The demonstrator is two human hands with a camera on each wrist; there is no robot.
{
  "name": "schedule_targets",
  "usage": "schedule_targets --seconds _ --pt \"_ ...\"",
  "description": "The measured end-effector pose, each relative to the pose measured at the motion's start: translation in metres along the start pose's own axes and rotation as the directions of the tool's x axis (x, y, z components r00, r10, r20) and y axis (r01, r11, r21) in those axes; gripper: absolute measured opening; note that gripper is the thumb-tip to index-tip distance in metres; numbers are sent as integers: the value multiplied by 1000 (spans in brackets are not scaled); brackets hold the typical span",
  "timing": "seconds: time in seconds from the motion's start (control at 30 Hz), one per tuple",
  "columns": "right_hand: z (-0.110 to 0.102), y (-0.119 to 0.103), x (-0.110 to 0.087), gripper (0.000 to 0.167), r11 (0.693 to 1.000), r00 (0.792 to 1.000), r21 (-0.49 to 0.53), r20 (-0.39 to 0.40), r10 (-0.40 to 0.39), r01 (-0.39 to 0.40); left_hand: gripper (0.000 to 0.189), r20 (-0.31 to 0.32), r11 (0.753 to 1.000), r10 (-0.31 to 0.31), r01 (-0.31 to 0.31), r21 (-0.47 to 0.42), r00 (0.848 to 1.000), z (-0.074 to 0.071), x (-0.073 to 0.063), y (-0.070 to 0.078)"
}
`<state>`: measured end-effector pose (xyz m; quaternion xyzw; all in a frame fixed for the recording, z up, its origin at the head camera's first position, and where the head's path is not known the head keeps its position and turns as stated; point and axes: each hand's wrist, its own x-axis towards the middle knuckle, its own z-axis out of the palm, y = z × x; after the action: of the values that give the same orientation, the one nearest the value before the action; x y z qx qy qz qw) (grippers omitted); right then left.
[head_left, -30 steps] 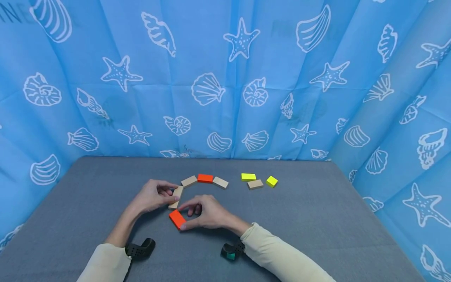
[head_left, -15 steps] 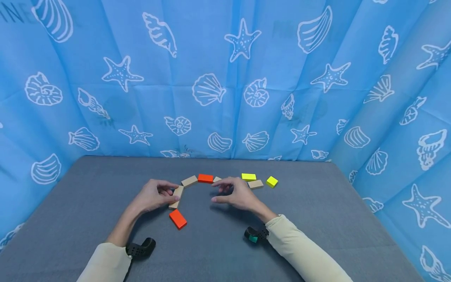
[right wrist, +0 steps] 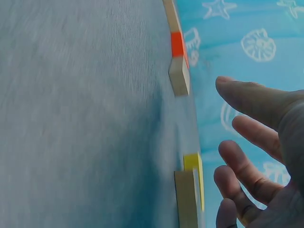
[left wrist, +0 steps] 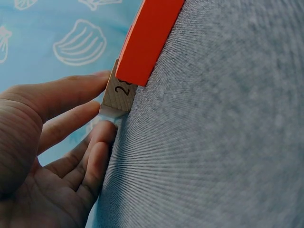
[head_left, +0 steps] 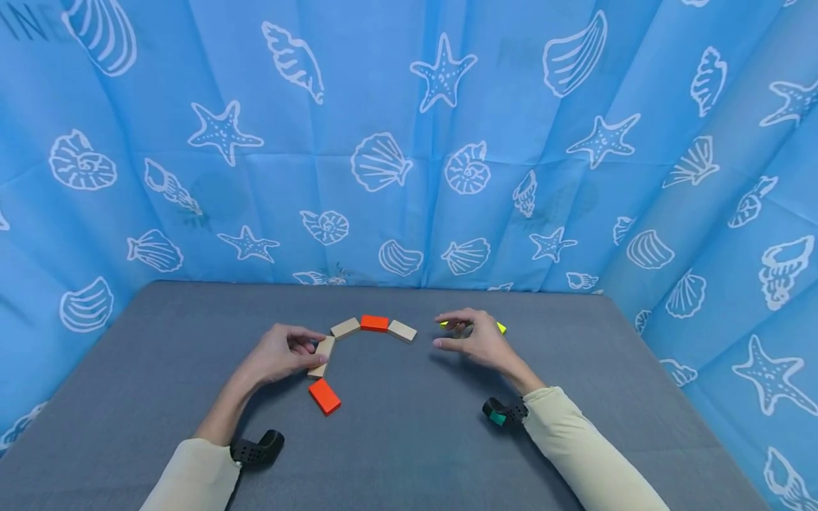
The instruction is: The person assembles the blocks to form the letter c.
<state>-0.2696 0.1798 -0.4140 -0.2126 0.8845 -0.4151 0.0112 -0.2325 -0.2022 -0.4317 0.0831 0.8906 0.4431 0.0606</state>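
Okay, so a pale rectangular wooden block (head_left: 326, 347) was pinched in the left hand (head_left: 275, 355), around 10 o'clock from the grey cloth-covered table's (head_left: 409, 440) middle. An orange-red rectangular block (head_left: 325, 397) was seen at its 6. Over at 3, the right hand (head_left: 482, 344) was held with fingers loosely spread, near a yellow rectangular block (right wrist: 193, 164).

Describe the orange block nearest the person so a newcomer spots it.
On the grey table before the blue shell-print curtain, find the curved row of blocks left of centre. Follow it toward the person, past the wooden block the left hand holds. The near orange block comes next, ending the row; the other orange block lies at the far side.
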Motion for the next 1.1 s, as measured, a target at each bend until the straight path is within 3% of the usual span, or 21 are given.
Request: schedule_targets --seconds 0.23,0.5,0.87,1.1 --pt "-11 14 -5 42 992 996 -106 -65 57 -63 42 5 1000 1 -1 -9 1000 0 1 0" --pt "-10 22 -6 31 970 996 -231 -60 63 -75 42 9 1000 18 -18 -5 1000 0 1 -2" --pt "-6 19 -9 21 964 995 -245 -32 95 -100 41 2 1000 22 -21 -6 1000 0 0 -1" --pt "-5 18 -12 24 987 996 -157 74 52 -40 41 -1 1000 4 -4 -9 1000 1 1 0"
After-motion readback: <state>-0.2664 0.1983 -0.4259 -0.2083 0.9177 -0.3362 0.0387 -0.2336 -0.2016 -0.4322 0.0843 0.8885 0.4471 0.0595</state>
